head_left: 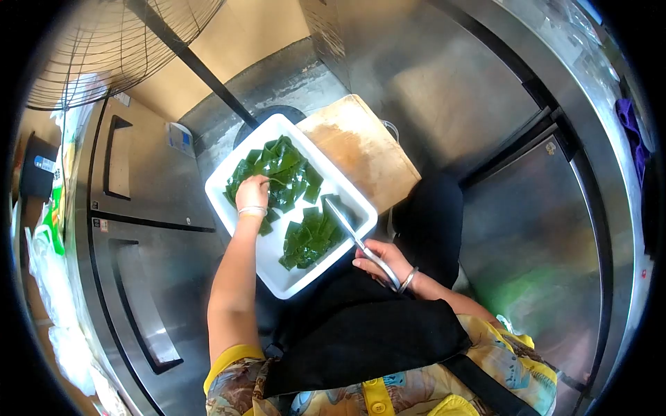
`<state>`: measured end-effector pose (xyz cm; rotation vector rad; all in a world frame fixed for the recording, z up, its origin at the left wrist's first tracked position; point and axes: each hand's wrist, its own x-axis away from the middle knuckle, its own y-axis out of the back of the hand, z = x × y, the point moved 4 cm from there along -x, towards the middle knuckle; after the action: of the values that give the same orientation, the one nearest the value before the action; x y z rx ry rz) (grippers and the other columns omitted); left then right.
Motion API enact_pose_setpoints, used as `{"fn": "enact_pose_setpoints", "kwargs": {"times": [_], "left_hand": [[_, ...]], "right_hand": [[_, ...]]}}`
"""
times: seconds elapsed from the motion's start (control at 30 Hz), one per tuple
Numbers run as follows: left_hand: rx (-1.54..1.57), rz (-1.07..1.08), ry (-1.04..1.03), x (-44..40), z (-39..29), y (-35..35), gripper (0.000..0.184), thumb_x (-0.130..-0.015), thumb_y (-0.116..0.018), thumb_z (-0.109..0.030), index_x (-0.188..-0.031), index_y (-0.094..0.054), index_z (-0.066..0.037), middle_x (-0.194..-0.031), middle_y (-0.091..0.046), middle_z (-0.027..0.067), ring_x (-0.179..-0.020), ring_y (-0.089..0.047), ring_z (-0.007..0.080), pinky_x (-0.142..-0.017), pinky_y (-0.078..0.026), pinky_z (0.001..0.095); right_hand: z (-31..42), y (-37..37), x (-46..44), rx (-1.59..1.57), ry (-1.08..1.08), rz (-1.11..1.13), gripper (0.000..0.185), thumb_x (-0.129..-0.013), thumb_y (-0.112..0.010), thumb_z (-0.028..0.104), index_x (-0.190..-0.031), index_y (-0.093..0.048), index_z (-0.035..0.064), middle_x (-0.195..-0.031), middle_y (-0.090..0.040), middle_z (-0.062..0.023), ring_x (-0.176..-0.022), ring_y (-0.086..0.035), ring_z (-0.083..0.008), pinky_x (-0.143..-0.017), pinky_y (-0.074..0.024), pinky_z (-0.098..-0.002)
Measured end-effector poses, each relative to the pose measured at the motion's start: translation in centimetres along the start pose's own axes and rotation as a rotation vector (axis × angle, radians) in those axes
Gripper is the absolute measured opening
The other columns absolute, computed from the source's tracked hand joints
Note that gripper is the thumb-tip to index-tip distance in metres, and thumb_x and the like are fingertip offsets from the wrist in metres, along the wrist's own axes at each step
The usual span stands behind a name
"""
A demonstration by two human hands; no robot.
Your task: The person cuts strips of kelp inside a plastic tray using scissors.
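A white plastic tray (281,290) holds two piles of dark green, glossy kelp pieces. The larger pile of kelp (284,163) lies toward the far side, and a smaller pile of kelp (311,237) is nearer my right hand. At the edge of the far pile, my left hand (252,194) has its fingers pinched on a piece of kelp; the fingertips are partly hidden. My right hand (386,260) is wrapped around the handles of a pair of scissors (374,256). Their blades reach over the tray's right side, beside the smaller pile.
Beyond the tray is a wooden board (357,149). A fan's wire cage (104,52) and its pole (201,66) rise at the upper left. Steel cabinets (152,277) stand to the left, with steel refrigerator doors (534,256) to the right. Plastic bags (62,312) lie along the left edge.
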<state>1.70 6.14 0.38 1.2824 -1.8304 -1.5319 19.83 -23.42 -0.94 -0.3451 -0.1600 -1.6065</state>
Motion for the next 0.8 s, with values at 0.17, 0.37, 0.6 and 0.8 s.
{"fn": "enact_pose_setpoints", "kwargs": {"times": [0.17, 0.37, 0.6, 0.8], "left_hand": [[0.814, -0.005, 0.241, 2.3, 2.6, 0.4, 0.01, -0.092, -0.056, -0.017, -0.086, -0.054, -0.01, -0.073, -0.05, -0.0093, -0.062, -0.044, 0.0024, -0.054, -0.037, 0.0199], [1.211, 0.158, 0.323, 7.3, -3.7, 5.5, 0.008, -0.092, -0.056, -0.016, -0.09, -0.057, -0.009, -0.071, -0.047, -0.0093, -0.064, -0.038, -0.0004, -0.057, -0.031, 0.0164], [1.106, 0.454, 0.085, 10.3, -7.5, 6.6, 0.009, -0.091, -0.059, -0.012, -0.092, -0.056, -0.004, -0.077, -0.049, -0.0086, -0.07, -0.044, 0.0008, -0.064, -0.038, 0.0173], [1.026, 0.592, 0.031, 12.1, -9.5, 7.0, 0.01, -0.091, -0.057, -0.01, -0.092, -0.06, 0.0, -0.076, -0.054, -0.0062, -0.071, -0.047, 0.0011, -0.064, -0.042, 0.0185]], "right_hand": [[0.0, -0.4, 0.3, -0.001, -0.032, 0.057, 0.019, -0.086, -0.066, 0.019, -0.096, -0.055, 0.0071, -0.067, -0.053, 0.0032, -0.054, -0.049, -0.0044, -0.048, -0.0424, -0.0201], [1.7, -1.2, 1.3, -0.044, -0.012, 0.127, 0.026, -0.087, -0.064, 0.018, -0.107, -0.053, 0.0063, -0.081, -0.055, -0.0001, -0.064, -0.053, -0.0065, -0.058, -0.0466, -0.0212], [4.0, -3.0, 1.7, 0.311, 0.234, 0.036, 0.037, -0.084, -0.068, 0.032, -0.104, -0.058, 0.0032, -0.079, -0.06, -0.0085, -0.071, -0.055, -0.0137, -0.068, -0.0472, -0.0282], [4.2, -3.5, 2.0, 0.468, 0.28, -0.002, 0.034, -0.081, -0.071, 0.032, -0.092, -0.056, 0.0032, -0.068, -0.054, -0.0092, -0.06, -0.051, -0.017, -0.06, -0.0451, -0.0308]]}}
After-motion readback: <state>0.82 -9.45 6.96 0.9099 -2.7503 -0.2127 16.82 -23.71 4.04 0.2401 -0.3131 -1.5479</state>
